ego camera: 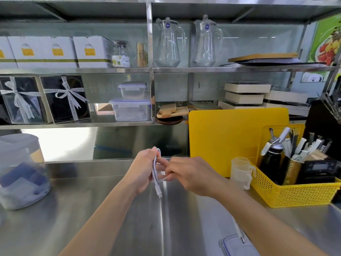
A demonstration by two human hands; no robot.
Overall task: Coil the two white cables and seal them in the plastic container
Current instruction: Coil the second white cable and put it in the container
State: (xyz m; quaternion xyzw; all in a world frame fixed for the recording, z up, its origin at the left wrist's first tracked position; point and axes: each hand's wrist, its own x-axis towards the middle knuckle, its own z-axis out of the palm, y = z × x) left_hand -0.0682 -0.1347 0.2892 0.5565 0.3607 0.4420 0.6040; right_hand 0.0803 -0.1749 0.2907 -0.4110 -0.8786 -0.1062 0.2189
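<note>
Gripping a bundle of loops, the person's left hand (pixel 145 169) holds the white cable (pixel 154 170) upright above the steel counter (pixel 92 209), fingers curled around the gathered strands. The right hand (pixel 190 174) meets it from the side, thumb and fingertips pinching a strand of the same cable low on the bundle, so both hands are clamped on it and touch each other. One plug (pixel 159 192) dangles free below the left hand. The second white cable (pixel 239 232) lies near the bottom edge, mostly hidden beneath the right forearm, its end just above a corner of the plastic container (pixel 228 245), which shows a blue-edged rim. A yellow basket (pixel 295 194) of tools stands to the right, with a yellow cutting board (pixel 221 141) upright behind it.
</note>
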